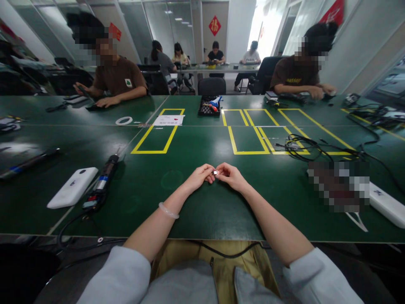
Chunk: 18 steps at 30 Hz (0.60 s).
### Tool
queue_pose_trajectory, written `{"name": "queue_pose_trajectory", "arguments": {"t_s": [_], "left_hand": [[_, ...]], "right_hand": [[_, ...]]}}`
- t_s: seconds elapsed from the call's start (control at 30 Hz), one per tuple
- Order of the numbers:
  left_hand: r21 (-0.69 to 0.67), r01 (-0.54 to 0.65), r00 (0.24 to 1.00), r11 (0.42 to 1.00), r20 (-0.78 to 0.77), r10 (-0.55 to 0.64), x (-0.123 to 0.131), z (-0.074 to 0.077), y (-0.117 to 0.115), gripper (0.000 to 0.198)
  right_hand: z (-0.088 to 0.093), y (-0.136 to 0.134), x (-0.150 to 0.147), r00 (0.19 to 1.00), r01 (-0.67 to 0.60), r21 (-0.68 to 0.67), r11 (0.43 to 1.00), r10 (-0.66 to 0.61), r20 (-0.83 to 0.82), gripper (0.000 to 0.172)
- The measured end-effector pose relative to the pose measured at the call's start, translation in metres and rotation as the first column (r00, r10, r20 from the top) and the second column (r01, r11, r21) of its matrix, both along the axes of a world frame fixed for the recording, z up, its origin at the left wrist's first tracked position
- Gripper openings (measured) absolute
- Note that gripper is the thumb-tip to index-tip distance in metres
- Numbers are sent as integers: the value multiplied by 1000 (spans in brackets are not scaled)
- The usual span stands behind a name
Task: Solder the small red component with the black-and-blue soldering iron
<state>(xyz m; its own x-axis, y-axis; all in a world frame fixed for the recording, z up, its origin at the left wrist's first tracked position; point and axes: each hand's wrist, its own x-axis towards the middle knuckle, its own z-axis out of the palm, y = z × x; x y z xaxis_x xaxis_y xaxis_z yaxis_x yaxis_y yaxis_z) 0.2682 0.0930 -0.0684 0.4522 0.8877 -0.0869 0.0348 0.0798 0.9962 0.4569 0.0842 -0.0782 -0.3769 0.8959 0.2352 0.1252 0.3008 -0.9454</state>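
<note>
My left hand [202,175] and my right hand [230,175] meet over the green table [196,143], a little in front of me. Between their fingertips is a small piece with a shiny metal end [215,172], much like a plug or connector; it is too small to name for certain. Both hands are closed in a pinch on it, the left from one side and the right from the other. Fingers cover most of the piece.
An electric screwdriver [103,181] and a white power bank [73,188] lie left. Black cables [303,145] and another white device [387,202] lie right. A black tray [209,110] stands ahead among yellow tape outlines. Co-workers sit opposite, one person [118,80] at left.
</note>
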Motion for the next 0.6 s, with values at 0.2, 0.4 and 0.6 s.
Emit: {"name": "queue_pose_trajectory", "arguments": {"t_s": [0.2, 0.4, 0.6], "left_hand": [[1, 16, 1000, 1000, -1, -16, 0, 2, -2, 36], [9, -17, 1000, 1000, 2, 17, -1, 1, -4, 35], [68, -41, 999, 997, -23, 43, 0, 0, -5, 31]], "right_hand": [[-4, 0, 0, 1000, -6, 27, 1000, 5, 27, 28], [-8, 4, 0, 999, 31, -2, 1000, -31, 17, 24], [-5, 3, 0, 995, 74, 35, 997, -76, 58, 24]]}}
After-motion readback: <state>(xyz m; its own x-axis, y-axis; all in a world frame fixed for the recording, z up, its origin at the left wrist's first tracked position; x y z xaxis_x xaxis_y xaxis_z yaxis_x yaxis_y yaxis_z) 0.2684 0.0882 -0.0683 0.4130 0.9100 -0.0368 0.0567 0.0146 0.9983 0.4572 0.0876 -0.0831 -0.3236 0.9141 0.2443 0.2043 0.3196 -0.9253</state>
